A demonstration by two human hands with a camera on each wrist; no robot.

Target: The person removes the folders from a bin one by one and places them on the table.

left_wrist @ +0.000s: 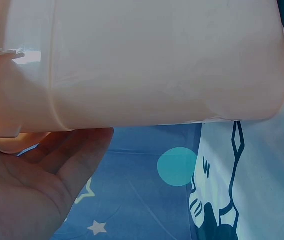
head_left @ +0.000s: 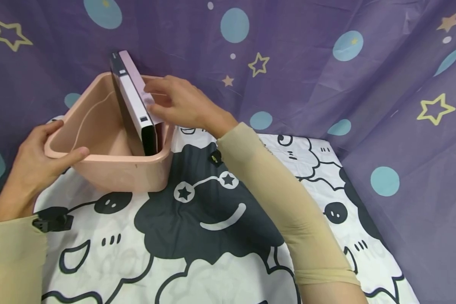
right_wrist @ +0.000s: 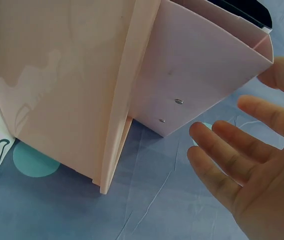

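Observation:
A peach-pink plastic bin (head_left: pixel 118 173) stands tilted on the patterned cloth. My left hand (head_left: pixel 38 164) grips its left side, thumb over the rim and fingers along the outer wall, as the left wrist view also shows. Inside stand two binders side by side: one with a black-and-white spine (head_left: pixel 134 99) and a pale pink one (head_left: pixel 133 71), whose cover bears metal rivets. Their tops rise above the rim. At the pink binder's right side is my right hand (head_left: pixel 190 101); in the right wrist view its thumb touches the binder's corner while the other fingers spread straight.
Under the bin lies a white cloth (head_left: pixel 220 278) with black cartoon sheep. A purple curtain (head_left: pixel 296 84) with stars and blue dots rises behind the bin and along the right side.

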